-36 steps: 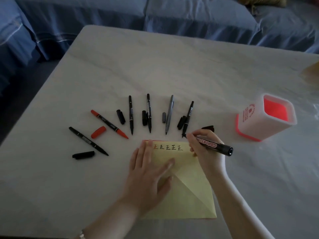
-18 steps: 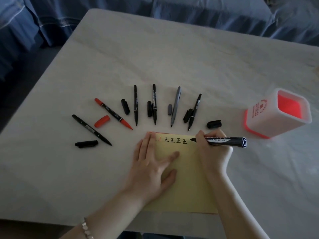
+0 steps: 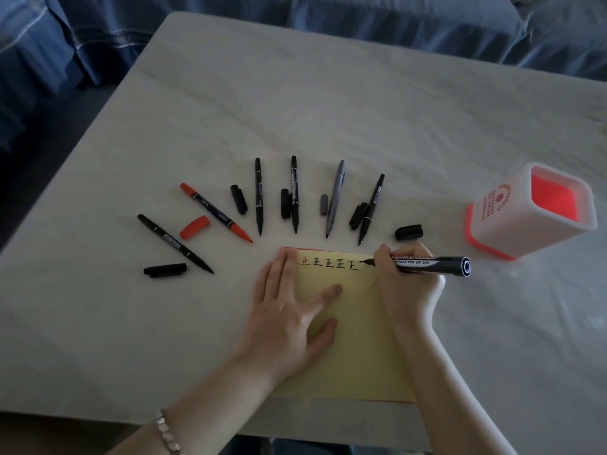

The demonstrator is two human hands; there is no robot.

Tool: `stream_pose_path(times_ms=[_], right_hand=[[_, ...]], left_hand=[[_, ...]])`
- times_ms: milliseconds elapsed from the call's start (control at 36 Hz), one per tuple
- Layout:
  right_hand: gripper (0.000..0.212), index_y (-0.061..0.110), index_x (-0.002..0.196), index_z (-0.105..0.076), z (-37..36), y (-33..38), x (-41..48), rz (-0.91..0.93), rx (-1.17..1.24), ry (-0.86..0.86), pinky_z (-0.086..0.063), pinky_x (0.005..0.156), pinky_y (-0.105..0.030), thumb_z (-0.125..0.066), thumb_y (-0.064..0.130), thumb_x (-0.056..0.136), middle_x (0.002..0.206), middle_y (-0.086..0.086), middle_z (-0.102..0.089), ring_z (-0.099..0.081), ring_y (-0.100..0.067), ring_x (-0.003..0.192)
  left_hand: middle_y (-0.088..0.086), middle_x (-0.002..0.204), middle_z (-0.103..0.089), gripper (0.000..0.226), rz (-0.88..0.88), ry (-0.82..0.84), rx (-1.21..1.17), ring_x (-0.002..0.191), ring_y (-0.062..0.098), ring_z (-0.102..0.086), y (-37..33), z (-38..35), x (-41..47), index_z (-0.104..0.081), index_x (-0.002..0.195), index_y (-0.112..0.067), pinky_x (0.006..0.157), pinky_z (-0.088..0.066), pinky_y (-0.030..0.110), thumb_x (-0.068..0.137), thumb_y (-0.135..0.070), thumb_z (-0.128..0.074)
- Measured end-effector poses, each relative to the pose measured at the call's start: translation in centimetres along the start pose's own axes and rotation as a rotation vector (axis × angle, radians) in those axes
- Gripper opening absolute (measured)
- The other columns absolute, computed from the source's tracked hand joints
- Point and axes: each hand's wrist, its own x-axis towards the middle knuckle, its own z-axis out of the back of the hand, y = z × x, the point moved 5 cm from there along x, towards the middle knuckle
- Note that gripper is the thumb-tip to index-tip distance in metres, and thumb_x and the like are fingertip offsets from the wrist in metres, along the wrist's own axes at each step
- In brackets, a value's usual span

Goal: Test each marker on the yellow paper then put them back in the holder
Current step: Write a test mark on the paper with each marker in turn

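Five black markers (image 3: 174,243) (image 3: 258,195) (image 3: 294,192) (image 3: 371,208) (image 3: 427,262), one red-tipped marker (image 3: 216,213), one grey marker (image 3: 335,198). Five black caps (image 3: 165,270) (image 3: 238,199) (image 3: 284,203) (image 3: 358,215) (image 3: 408,232), one red cap (image 3: 194,227), one grey cap (image 3: 324,204). One yellow paper (image 3: 361,356), five characters (image 3: 329,263) showing. One holder (image 3: 512,231). Two hands (image 3: 289,310) (image 3: 407,284).

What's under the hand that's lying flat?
The left hand presses flat on the yellow paper. Its fingertips hide the start of the row of marks, so whatever is written there cannot be seen.

Forearms (image 3: 197,399): both were bare, unsleeved. Left hand (image 3: 289,310): its wrist carried one bracelet of pale silvery faceted links (image 3: 167,433), single strand.
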Motion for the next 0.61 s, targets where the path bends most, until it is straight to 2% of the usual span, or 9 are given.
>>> stream_pose_path(times_ms=[194,333,611], right_hand=[[0.03,0.012,0.052,-0.046,0.03,0.22,-0.12,0.028,-0.03,0.019,-0.035,0.048,-0.007,-0.065,0.006,0.075,0.048,0.003,-0.046,-0.045,0.003,0.043],[0.034,0.014,0.049,-0.043,0.14,0.07,-0.13,0.032,-0.041,0.013,-0.035,0.047,-0.008,-0.064,0.006,0.074,0.047,0.004,-0.044,-0.043,0.001,0.042],[0.032,0.015,0.051,-0.043,0.15,-0.08,-0.02,0.024,-0.017,-0.007,-0.035,0.047,-0.008,-0.063,0.006,0.075,0.048,0.003,-0.044,-0.043,0.001,0.044]], left_hand=[[0.031,0.141,-0.034,0.04,0.001,0.005,-0.002,0.136,0.035,-0.018,0.02,0.04,0.04,-0.047,0.123,-0.045,0.112,-0.008,0.04,0.084,-0.052,-0.041],[0.031,0.14,-0.035,0.04,0.005,0.006,0.01,0.135,0.036,-0.018,0.07,-0.02,0.03,-0.048,0.123,-0.045,0.11,-0.014,0.043,0.085,-0.053,-0.039],[0.03,0.141,-0.035,0.04,0.008,0.007,-0.004,0.136,0.035,-0.018,0.06,-0.06,0.03,-0.049,0.122,-0.045,0.111,-0.011,0.042,0.084,-0.052,-0.04]])
